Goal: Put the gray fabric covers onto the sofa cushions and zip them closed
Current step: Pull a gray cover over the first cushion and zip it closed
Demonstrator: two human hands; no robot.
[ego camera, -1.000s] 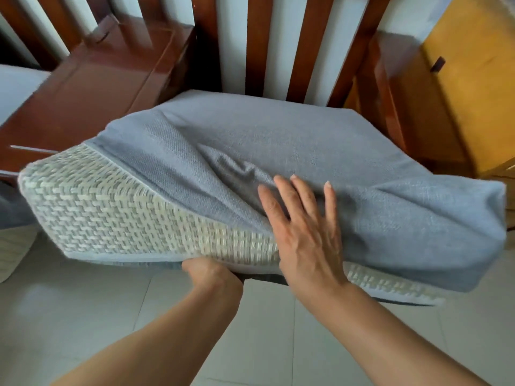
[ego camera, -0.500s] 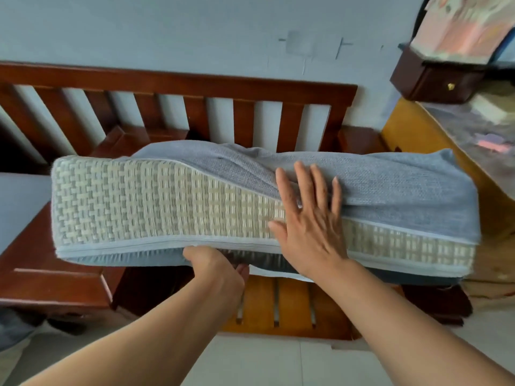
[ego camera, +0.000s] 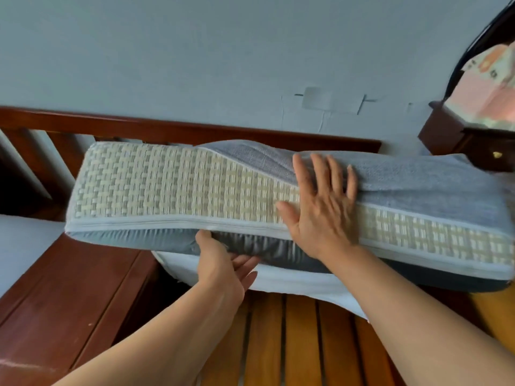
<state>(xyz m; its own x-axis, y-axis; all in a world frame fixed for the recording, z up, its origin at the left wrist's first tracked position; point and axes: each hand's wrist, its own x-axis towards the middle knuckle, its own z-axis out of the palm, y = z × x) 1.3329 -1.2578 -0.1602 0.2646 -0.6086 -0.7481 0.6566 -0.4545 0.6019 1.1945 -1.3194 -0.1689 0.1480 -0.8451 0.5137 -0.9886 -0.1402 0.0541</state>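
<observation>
Cushion (ego camera: 172,188) is held up edge-on above the wooden sofa seat slats (ego camera: 292,344), long side roughly level, right end dipping a bit. Woven cream/gray side panel faces the camera. Gray fabric cover (ego camera: 418,179) sits over the top and right part only; its edge runs diagonally down across the woven panel, so the left half of the panel is bare. Right hand (ego camera: 323,207) lies flat on the front face, fingers spread, fingertips on the gray cover, thumb on the weave. Left hand (ego camera: 223,263) is under the bottom edge, thumb up against the zipper seam (ego camera: 133,222), fingers extended beneath on the dark underside. White fabric (ego camera: 292,282) hangs below the cushion. Sofa backrest rail (ego camera: 167,129) is behind; dark wooden armrest panel (ego camera: 69,288) at left.
</observation>
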